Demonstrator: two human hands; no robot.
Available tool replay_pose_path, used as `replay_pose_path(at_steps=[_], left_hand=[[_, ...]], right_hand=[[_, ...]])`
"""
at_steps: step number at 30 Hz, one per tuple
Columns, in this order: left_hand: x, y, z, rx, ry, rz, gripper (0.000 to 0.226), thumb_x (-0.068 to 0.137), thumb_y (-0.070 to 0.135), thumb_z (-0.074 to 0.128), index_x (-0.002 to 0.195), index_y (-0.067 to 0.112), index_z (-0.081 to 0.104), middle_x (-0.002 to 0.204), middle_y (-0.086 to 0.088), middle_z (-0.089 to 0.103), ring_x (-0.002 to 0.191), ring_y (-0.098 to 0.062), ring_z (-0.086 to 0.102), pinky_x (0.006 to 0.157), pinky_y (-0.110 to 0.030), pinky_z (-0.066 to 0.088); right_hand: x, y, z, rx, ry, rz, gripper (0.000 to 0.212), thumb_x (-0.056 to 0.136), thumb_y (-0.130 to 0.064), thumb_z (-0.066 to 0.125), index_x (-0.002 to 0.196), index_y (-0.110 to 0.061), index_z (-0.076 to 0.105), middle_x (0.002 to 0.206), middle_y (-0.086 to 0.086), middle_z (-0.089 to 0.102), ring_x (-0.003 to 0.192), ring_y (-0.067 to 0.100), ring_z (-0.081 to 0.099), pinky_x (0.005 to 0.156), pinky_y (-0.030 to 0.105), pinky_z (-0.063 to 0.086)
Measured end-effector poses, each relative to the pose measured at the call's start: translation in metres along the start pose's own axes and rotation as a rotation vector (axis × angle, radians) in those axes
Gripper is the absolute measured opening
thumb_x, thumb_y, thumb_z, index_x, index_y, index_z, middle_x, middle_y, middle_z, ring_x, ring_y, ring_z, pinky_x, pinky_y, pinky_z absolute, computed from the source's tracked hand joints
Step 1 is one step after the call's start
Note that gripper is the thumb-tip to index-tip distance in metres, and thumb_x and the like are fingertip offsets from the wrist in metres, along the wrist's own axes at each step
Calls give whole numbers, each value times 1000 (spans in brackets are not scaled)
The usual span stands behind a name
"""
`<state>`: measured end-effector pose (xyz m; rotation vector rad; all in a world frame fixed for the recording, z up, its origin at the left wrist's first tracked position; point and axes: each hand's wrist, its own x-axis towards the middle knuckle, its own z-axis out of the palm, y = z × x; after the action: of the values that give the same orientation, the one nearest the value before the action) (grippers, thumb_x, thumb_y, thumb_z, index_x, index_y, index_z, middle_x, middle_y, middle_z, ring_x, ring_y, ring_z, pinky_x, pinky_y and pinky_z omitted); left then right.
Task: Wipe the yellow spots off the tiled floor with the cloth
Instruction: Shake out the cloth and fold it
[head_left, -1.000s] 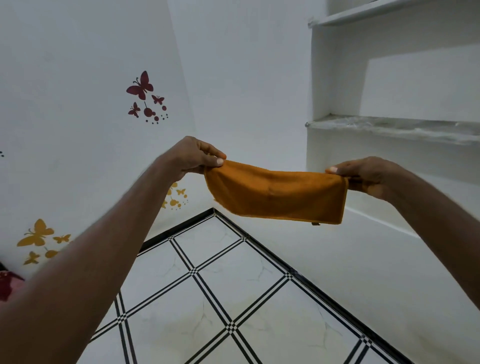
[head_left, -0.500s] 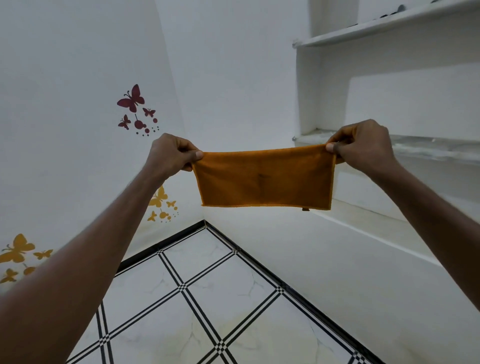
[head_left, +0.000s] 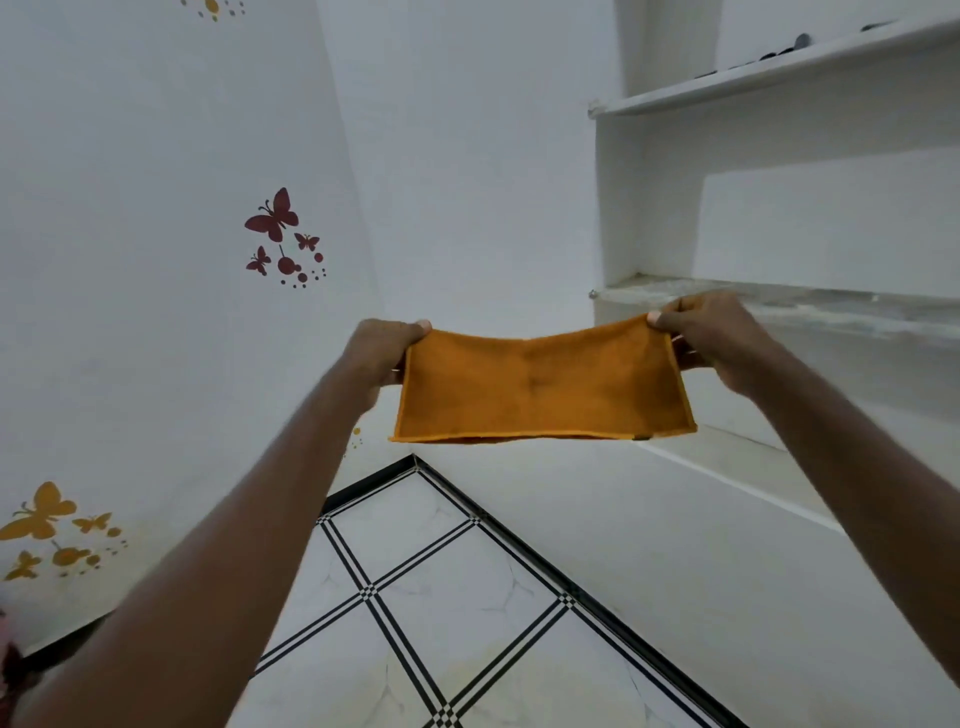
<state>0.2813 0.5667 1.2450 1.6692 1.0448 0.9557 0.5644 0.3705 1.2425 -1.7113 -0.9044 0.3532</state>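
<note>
Taking the orange cloth (head_left: 540, 389) as the landmark: far to its left, on the white wall, sit yellow butterfly stickers (head_left: 39, 514) low down and maroon butterfly stickers (head_left: 278, 234) higher up. The left hand (head_left: 382, 351) pinches the cloth's upper left corner, thumb on top and fingers curled behind. The cloth hangs spread between both hands, folded double, held in the air above the tiled floor (head_left: 441, 587). The right hand (head_left: 711, 335) pinches its upper right corner with curled fingers. Behind and right of it stand white wall shelves (head_left: 779, 73).
</note>
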Motion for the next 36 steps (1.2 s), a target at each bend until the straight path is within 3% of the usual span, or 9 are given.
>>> replay_pose_path(at_steps=[4, 8, 16, 20, 23, 27, 30, 33, 36], left_hand=[[-10, -19, 37, -34, -25, -37, 18, 91, 29, 72, 89, 11, 69, 101, -12, 70, 86, -22, 68, 60, -27, 58], [-37, -9, 79, -49, -145, 50, 25, 92, 28, 71, 97, 3, 73, 95, -13, 73, 82, -24, 72, 66, -28, 60], [-81, 2, 81, 113, -215, 288, 26, 82, 36, 80, 90, 12, 77, 85, -7, 76, 85, -24, 74, 76, -35, 63], [-97, 9, 68, 80, -169, 321, 20, 87, 24, 77, 103, 13, 77, 94, -2, 76, 92, -22, 72, 78, -35, 63], [-116, 26, 60, 68, -216, 340, 20, 87, 27, 76, 104, 17, 76, 96, 2, 74, 94, -18, 70, 79, -32, 61], [-146, 50, 50, -22, -317, 397, 22, 89, 29, 73, 106, 16, 73, 99, -1, 73, 94, -18, 70, 71, -26, 60], [-165, 59, 40, -10, -281, 437, 16, 91, 32, 71, 103, 22, 68, 96, 5, 68, 89, -12, 65, 62, -18, 55], [-176, 52, 34, 61, -235, 423, 20, 91, 32, 71, 104, 17, 70, 98, 1, 67, 88, -14, 65, 59, -18, 53], [-194, 43, 31, 66, -293, 355, 25, 90, 30, 72, 105, 10, 72, 101, -5, 70, 89, -21, 68, 62, -23, 56]], right_hand=[[-20, 16, 34, -15, 10, -42, 11, 98, -17, 68, 94, -7, 68, 91, 16, 72, 72, 26, 74, 56, 30, 58], [-46, 4, 71, 101, -74, -62, 12, 98, -14, 68, 97, -1, 70, 85, 19, 74, 63, 27, 76, 54, 32, 61], [-86, -23, 74, 402, -195, 91, 33, 108, -18, 43, 98, 1, 68, 88, 21, 76, 74, 38, 78, 68, 41, 66], [-96, -17, 58, 388, -5, 42, 27, 101, -14, 52, 98, 2, 73, 94, 23, 76, 79, 36, 77, 73, 40, 66], [-110, 11, 50, 355, 67, 113, 36, 98, -38, 64, 108, -4, 70, 113, 22, 73, 97, 34, 73, 91, 46, 62], [-153, 41, 54, 609, -288, 402, 89, 89, -78, 46, 142, -7, 50, 145, 21, 57, 131, 41, 57, 115, 57, 41], [-196, 39, 56, 1025, -488, 446, 101, 84, -88, 40, 151, -12, 41, 149, 26, 53, 137, 50, 50, 122, 63, 29], [-238, 9, 42, 1143, -398, 422, 86, 87, -84, 44, 143, -20, 51, 138, 26, 63, 127, 54, 57, 112, 66, 39], [-278, -19, 21, 885, -225, 365, 54, 94, -48, 63, 139, -19, 56, 129, 19, 68, 114, 47, 65, 87, 58, 58]])
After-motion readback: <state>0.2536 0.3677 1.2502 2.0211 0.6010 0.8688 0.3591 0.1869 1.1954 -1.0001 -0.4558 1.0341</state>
